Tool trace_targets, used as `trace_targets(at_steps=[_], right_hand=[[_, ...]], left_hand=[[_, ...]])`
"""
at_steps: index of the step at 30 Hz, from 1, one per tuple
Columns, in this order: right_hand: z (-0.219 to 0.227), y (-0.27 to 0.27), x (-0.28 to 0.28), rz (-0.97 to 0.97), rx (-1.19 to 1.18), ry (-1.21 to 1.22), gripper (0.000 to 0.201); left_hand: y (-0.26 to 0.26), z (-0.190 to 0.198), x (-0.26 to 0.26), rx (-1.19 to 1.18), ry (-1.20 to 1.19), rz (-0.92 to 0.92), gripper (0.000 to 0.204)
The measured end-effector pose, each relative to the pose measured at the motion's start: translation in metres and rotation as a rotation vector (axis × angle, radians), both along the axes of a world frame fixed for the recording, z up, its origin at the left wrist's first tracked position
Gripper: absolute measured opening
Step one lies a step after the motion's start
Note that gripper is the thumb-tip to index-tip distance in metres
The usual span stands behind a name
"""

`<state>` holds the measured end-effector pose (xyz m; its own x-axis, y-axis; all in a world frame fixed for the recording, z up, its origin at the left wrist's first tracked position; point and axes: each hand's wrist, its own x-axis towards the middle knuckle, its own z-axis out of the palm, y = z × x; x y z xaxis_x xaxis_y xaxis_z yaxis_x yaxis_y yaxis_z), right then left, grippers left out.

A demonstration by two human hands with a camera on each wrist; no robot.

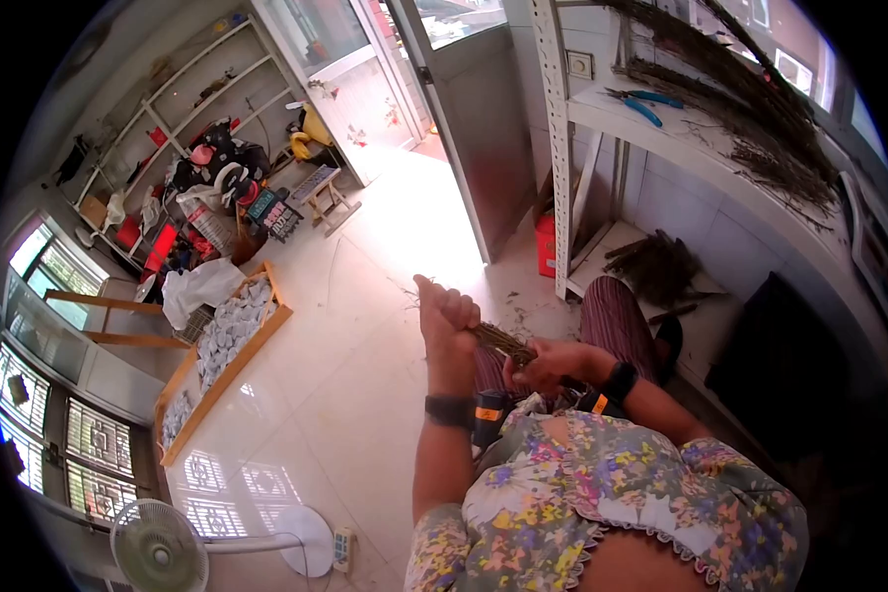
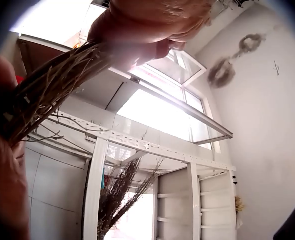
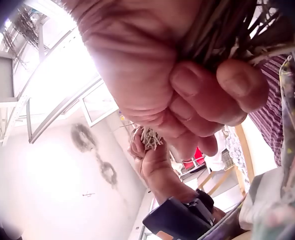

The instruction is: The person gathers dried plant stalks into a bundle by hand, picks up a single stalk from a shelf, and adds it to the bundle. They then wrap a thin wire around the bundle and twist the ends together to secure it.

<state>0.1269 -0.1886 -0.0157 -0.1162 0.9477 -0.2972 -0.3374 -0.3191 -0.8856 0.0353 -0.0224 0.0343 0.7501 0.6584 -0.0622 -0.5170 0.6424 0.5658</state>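
Observation:
Both hands hold one bundle of thin, dry brown twigs point(image 1: 503, 342) in front of the lap. My left hand point(image 1: 449, 321) is curled round one end, its fist towards the room. At the other end, nearer the body, the fingers of my right hand point(image 1: 559, 365) grip the stems. Between the hands the twigs point(image 2: 52, 82) lie close together, with a few fine stray ends sticking out in the left wrist view. Pale stem ends point(image 3: 150, 137) show out of the left fist in the right wrist view. The right palm is partly hidden by its own fingers point(image 3: 200, 95).
On the white shelf point(image 1: 696, 133) at the right lie blue-handled pliers point(image 1: 646, 102) and long dry branches point(image 1: 730, 74). Below it sits a pile of cut twigs point(image 1: 661, 268). A wooden-framed tray point(image 1: 222, 380) of grey pieces and a fan point(image 1: 160, 553) stand left. Twig bits litter the floor.

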Motion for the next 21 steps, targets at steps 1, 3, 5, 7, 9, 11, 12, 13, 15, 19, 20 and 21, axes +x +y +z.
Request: trace_targets(at_steps=[1, 3, 5, 7, 9, 11, 12, 13, 15, 19, 20, 21], right_hand=[[-0.002, 0.001, 0.001, 0.000, 0.010, -0.009, 0.018], [-0.005, 0.002, 0.001, -0.002, 0.024, -0.021, 0.017], [-0.003, 0.003, 0.002, 0.001, 0.005, -0.058, 0.019], [-0.002, 0.003, 0.002, -0.013, -0.014, -0.072, 0.020], [-0.003, 0.003, 0.003, -0.050, -0.036, -0.065, 0.020], [-0.004, 0.003, 0.002, -0.065, -0.057, -0.067, 0.019], [-0.017, 0.007, 0.003, -0.052, -0.050, -0.180, 0.019], [-0.032, 0.009, 0.004, -0.067, -0.059, -0.308, 0.019], [-0.037, 0.004, 0.000, -0.110, 0.064, -0.169, 0.012], [-0.033, 0.001, -0.005, -0.151, 0.038, -0.056, 0.017], [-0.040, 0.002, -0.001, -0.147, 0.037, -0.034, 0.017], [-0.047, 0.005, 0.005, -0.135, 0.044, -0.010, 0.017]], left_hand=[[0.003, -0.004, 0.002, -0.022, 0.013, 0.011, 0.050], [0.006, -0.009, 0.006, -0.055, 0.036, 0.034, 0.051], [0.009, -0.012, 0.010, -0.076, 0.057, 0.056, 0.052], [0.012, -0.018, 0.012, -0.074, 0.067, 0.044, 0.048], [0.009, -0.022, 0.015, 0.030, 0.084, 0.070, 0.041], [-0.001, -0.027, 0.015, 0.251, 0.081, 0.108, 0.033], [0.010, -0.053, 0.010, 0.647, 0.212, 0.128, 0.009], [0.003, -0.062, 0.002, 0.629, 0.081, 0.104, 0.039], [-0.013, -0.047, 0.006, 0.742, 0.052, 0.093, 0.037], [0.048, -0.086, 0.029, 0.240, -0.367, -0.467, 0.020], [0.019, -0.052, 0.025, 0.182, -0.121, -0.289, 0.020], [0.002, -0.028, 0.025, 0.132, 0.125, -0.100, 0.035]])
